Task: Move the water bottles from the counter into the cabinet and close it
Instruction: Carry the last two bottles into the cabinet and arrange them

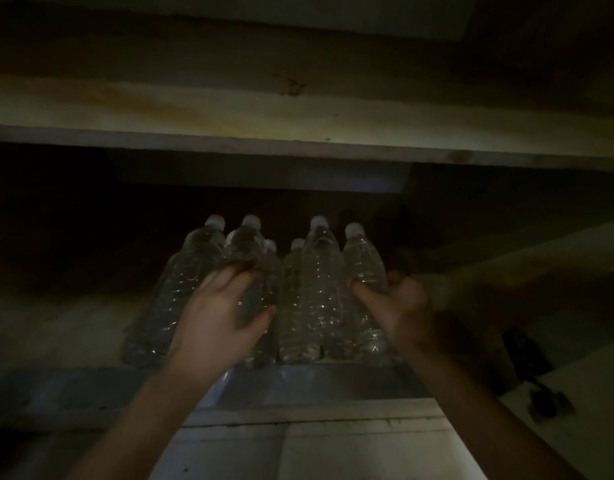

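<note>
Bottles fill the middle of the cabinet's lower shelf (333, 372): a tight cluster of clear plastic water bottles (319, 289), at least six, stands with its bases along the shelf's front edge and a second rank just behind. All stand on end, long axis vertical, pale caps (319, 222) pointing up toward the upper shelf (298, 147), which spans the cabinet above them. The bottles touch side by side. Their walls are see-through and ribbed, but the light is too dim to tell how full they are, and any label or writing cannot be read.

The left hand (219, 317) grips the second bottle from the left (245, 247) around its middle, with the fingers spread and curled over the front of the body below the shoulder and the thumb pressed on its right side. The right hand (399, 306) holds the rightmost bottle (362, 265) at mid-height, with the thumb laid across the near face and the fingers curled round its far right side. Both forearms reach up from the bottom edge of the view.

Near the shelf's right end, on a pale surface, sits a dark fitting (527, 362) too blurred to identify.
</note>
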